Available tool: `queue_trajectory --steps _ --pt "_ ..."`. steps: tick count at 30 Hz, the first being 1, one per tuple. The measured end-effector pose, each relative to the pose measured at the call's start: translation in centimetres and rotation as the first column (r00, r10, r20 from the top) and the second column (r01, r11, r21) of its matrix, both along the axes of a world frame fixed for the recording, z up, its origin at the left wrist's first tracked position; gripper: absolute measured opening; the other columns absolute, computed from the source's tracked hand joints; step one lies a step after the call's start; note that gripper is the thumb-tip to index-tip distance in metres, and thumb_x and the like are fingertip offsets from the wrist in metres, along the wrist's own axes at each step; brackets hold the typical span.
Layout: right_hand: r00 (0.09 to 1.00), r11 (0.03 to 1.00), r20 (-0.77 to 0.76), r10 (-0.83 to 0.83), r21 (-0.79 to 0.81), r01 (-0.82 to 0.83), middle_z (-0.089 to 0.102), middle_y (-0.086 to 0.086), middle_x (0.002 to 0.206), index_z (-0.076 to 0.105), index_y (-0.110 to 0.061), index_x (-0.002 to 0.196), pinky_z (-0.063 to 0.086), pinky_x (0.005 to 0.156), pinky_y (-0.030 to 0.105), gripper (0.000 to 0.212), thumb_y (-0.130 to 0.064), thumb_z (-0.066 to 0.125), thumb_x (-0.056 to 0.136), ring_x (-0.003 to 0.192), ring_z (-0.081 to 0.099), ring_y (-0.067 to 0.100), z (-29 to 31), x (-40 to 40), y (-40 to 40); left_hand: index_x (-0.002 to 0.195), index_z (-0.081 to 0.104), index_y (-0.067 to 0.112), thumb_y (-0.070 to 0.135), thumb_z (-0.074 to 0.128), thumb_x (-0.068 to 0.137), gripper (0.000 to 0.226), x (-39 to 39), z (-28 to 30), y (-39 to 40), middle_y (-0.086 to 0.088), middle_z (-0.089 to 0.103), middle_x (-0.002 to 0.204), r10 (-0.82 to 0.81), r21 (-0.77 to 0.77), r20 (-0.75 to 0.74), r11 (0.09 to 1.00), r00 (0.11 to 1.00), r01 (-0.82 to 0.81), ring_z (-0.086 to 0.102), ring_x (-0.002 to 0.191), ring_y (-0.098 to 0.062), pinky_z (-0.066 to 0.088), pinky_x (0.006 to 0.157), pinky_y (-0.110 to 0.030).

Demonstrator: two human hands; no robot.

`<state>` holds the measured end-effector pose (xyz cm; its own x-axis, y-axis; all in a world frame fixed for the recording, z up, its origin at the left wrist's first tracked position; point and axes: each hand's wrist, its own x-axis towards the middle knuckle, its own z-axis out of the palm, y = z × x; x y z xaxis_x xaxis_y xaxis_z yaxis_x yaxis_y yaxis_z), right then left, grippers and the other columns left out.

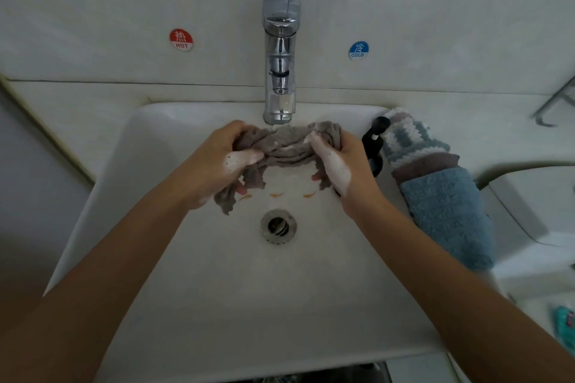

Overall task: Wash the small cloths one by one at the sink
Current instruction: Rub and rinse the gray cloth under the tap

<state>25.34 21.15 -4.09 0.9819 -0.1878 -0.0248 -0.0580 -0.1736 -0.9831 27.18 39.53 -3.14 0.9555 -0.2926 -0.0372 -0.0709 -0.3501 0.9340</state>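
A: Where is the crumpled grey terry cloth now?

B: Above the white ceramic sink basin, stretched between both hands just below the spout of the chrome tap, at twelve o'clock from the round metal drain.

A: And the grips?

B: The left hand has its fingers curled round the cloth's left end, with a loose flap hanging below it. The right hand clutches the bunched right end. White soap foam covers both thumbs.

A: Anything beside the basin?

B: At three o'clock from the cloth, a black pump dispenser stands on the rim, close to the right hand. Just past it lies a striped fuzzy cloth in white, teal and mauve, and at four o'clock a blue terry cloth lies along the rim, its near end overhanging the edge.

A: And the wall?

B: A red round sticker marked HOT at ten o'clock from the tap's spout, a blue round sticker marked COLD at two o'clock.
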Motion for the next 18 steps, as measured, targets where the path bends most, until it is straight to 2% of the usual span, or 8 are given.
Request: queue_trajectory --steps 3,5,7,10,12,14,15,18 --pt "1.0 0.999 0.002 -0.028 0.037 0.028 0.07 0.007 0.085 0.067 -0.019 0.081 0.057 0.073 0.04 0.025 -0.028 0.053 0.101 0.081 0.068 0.025 -0.3 0.2 0.1 0.114 0.052 0.016 0.008 0.053 0.096 0.019 0.1 -0.2 0.1 -0.01 0.064 0.093 0.047 -0.051 0.013 0.998 0.999 -0.046 0.067 0.062 -0.016 0.052 0.05 -0.024" --pt "1.0 0.999 0.001 -0.025 0.025 0.025 0.071 0.017 0.094 0.069 -0.013 0.087 0.058 0.08 0.047 0.028 -0.03 0.051 0.102 0.09 0.069 0.035 -0.4 0.4 0.1 0.115 0.051 0.018 0.01 0.053 0.097 0.02 0.1 -0.4 -0.1 -0.011 0.065 0.095 0.081 -0.047 0.048 0.996 0.996 -0.078 0.068 0.066 -0.019 0.052 0.051 -0.023" --pt "0.999 0.999 -0.015 -0.037 0.03 0.038 0.07 0.018 0.098 0.069 -0.006 0.098 0.058 0.08 0.045 0.032 -0.032 0.051 0.102 0.09 0.068 0.034 -0.5 0.4 0.2 0.117 0.049 0.018 0.011 0.052 0.098 0.021 0.0 -0.6 -0.3 -0.01 0.065 0.092 0.12 -0.037 0.108 0.992 0.987 -0.117 0.065 0.06 -0.01 0.049 0.048 -0.02" --pt "0.998 0.996 0.027 -0.054 0.068 0.052 0.07 0.016 0.105 0.065 -0.002 0.108 0.056 0.091 0.048 0.032 -0.03 0.051 0.102 0.098 0.068 0.029 -0.5 0.3 0.6 0.122 0.046 0.016 0.011 0.049 0.099 0.023 -0.5 -0.9 -0.8 0.001 0.06 0.076 0.158 -0.039 0.234 0.987 0.959 -0.153 0.055 0.046 -0.002 0.041 0.045 -0.012" --pt "0.996 0.996 0.068 -0.058 0.076 0.053 0.069 0.014 0.098 0.062 0.0 0.106 0.057 0.086 0.046 0.026 -0.023 0.052 0.102 0.09 0.069 0.028 -0.4 0.1 0.7 0.12 0.048 0.017 0.014 0.047 0.1 0.02 -0.7 -1.2 -1.0 0.011 0.056 0.07 0.167 -0.018 0.326 0.985 0.93 -0.171 0.053 0.047 -0.001 0.04 0.048 -0.013" --pt "0.992 0.993 0.107 -0.066 0.106 0.054 0.063 0.006 0.085 0.057 -0.003 0.098 0.059 0.074 0.03 0.012 -0.013 0.051 0.101 0.076 0.067 0.016 -0.1 -0.2 0.8 0.111 0.051 0.018 0.018 0.046 0.101 0.011 -0.7 -1.6 -1.1 0.014 0.055 0.075 0.164 0.021 0.39 0.982 0.906 -0.187 0.054 0.056 0.002 0.04 0.052 -0.013" --pt "0.989 0.991 0.126 -0.074 0.12 0.059 0.059 0.003 0.084 0.055 -0.007 0.094 0.057 0.073 0.025 0.009 -0.009 0.049 0.101 0.075 0.064 0.01 0.1 -0.2 0.8 0.103 0.051 0.016 0.02 0.045 0.102 0.008 -0.8 -1.8 -1.2 0.01 0.056 0.076 0.158 0.043 0.411 0.981 0.898 -0.192 0.054 0.06 0.0 0.04 0.053 -0.015" --pt "0.981 0.981 0.137 -0.134 0.16 0.112 0.054 0.009 0.088 0.054 -0.012 0.087 0.054 0.083 0.038 0.017 -0.008 0.048 0.102 0.086 0.056 0.018 0.0 -0.1 1.0 0.083 0.051 0.01 0.024 0.041 0.103 0.027 -1.2 -2.3 -2.1 -0.007 0.057 0.07 0.149 0.078 0.446 0.976 0.883 -0.205 0.053 0.062 -0.014 0.04 0.055 -0.027"
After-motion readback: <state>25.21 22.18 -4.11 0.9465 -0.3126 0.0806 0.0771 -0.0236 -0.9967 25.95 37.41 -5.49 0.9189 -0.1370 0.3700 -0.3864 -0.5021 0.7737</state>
